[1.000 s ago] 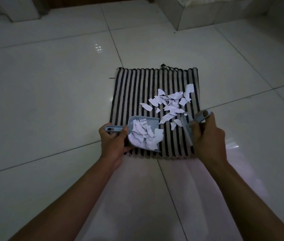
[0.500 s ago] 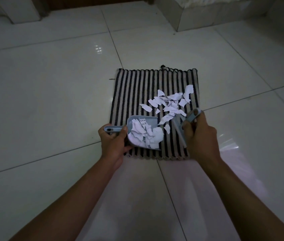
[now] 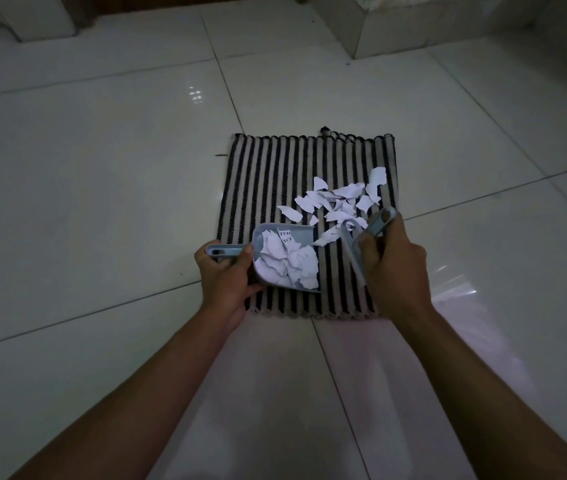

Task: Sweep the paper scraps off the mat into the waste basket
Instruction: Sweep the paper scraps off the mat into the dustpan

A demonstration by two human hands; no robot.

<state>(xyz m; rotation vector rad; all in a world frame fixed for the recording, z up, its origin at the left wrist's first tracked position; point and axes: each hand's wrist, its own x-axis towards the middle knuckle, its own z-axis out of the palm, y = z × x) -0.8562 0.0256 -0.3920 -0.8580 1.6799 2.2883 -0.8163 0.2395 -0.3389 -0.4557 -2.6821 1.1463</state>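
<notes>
A black-and-beige striped mat (image 3: 275, 174) lies on the white tiled floor. Several white paper scraps (image 3: 339, 199) are heaped on its right half. My left hand (image 3: 225, 278) grips the handle of a small pale-blue dustpan (image 3: 301, 233) that rests on the mat's near part, its mouth facing right, with several scraps inside. My right hand (image 3: 394, 268) holds a small pale-blue hand brush (image 3: 355, 251) just right of the dustpan, its head down on the mat by the near edge of the heap. No waste basket is in view.
Glossy white floor tiles (image 3: 102, 202) surround the mat on all sides. A stone step or plinth (image 3: 413, 29) stands at the back right and a wall base (image 3: 32, 19) at the back left.
My right hand with the brush has moved left toward the dustpan, pushing a couple of loose scraps from the mat's near right into or against its mouth. The left hand and dustpan stayed put.
</notes>
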